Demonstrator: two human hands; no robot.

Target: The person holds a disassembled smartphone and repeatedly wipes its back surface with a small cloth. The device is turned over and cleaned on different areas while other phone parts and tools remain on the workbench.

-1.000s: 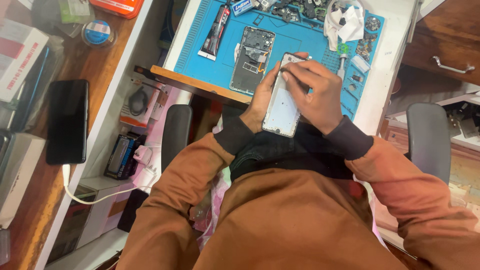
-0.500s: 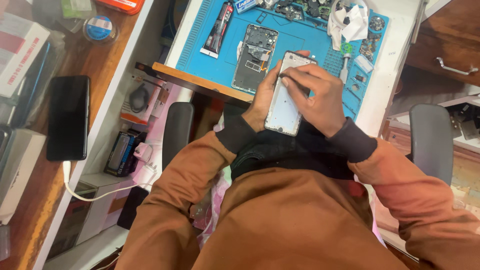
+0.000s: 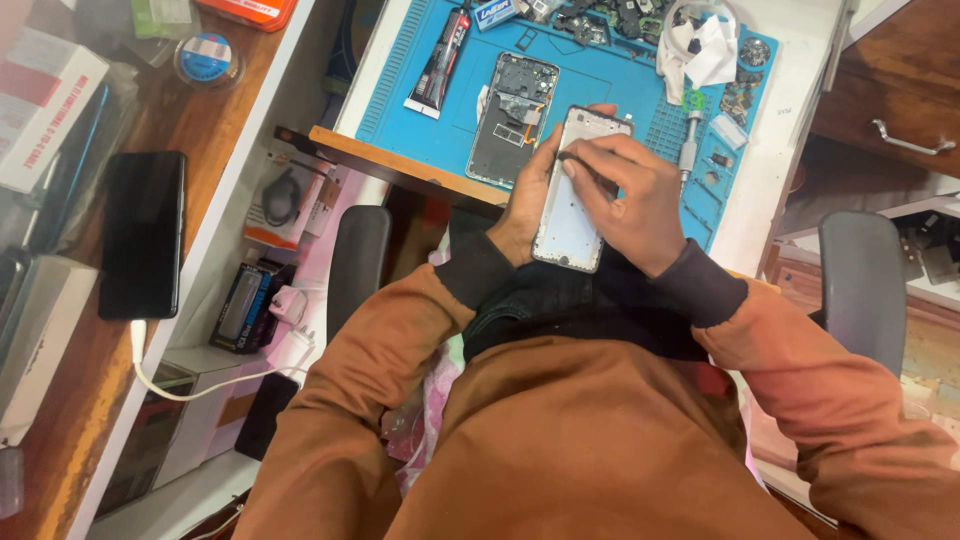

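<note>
My left hand [image 3: 522,205] grips the left edge of a white phone back frame [image 3: 572,215], holding it above my lap. My right hand [image 3: 625,195] rests on the frame's upper right, fingers curled and fingertips pressed near its top edge; whether they pinch a small tool I cannot tell. Just beyond, an opened phone body [image 3: 512,118] with exposed boards lies on the blue work mat [image 3: 600,75].
A glue tube [image 3: 440,62], a screwdriver [image 3: 689,140], white cloth [image 3: 700,48] and several small parts lie on the mat. A black phone [image 3: 142,234] lies on the wooden shelf at left. Chair armrests [image 3: 358,258] [image 3: 862,285] flank me. A drawer handle [image 3: 905,140] is at right.
The view has shifted slightly. My right hand's fingers have slid along the frame's top part. My left hand keeps the same grip.
</note>
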